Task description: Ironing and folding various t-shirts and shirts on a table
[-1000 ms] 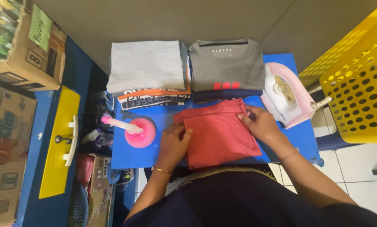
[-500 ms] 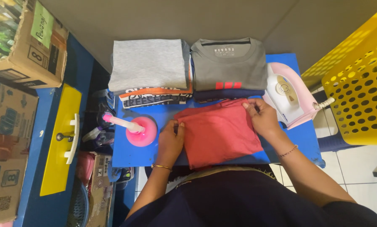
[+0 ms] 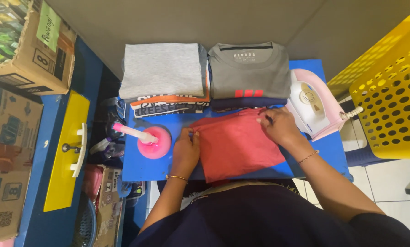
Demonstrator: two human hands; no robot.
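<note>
A red folded garment [image 3: 239, 144] lies on the blue ironing board [image 3: 141, 167] in front of me. My left hand [image 3: 186, 151] pinches its left edge. Its upper right corner is gripped by my right hand [image 3: 278, 126]. A pink and white iron [image 3: 312, 103] stands just right of my right hand. Behind the garment sit two stacks of folded clothes, one topped by a light grey shirt [image 3: 163, 68], the other by a dark grey shirt [image 3: 250, 68].
A pink spray bottle [image 3: 147, 139] lies on the board left of my left hand. A yellow perforated basket [image 3: 388, 87] stands at the right. Cardboard boxes [image 3: 26, 45] and a yellow drawer front [image 3: 65, 148] line the left side.
Both hands slid from the middle of the red garment out to its left edge and upper right corner, spreading it wider and flatter on the board.
</note>
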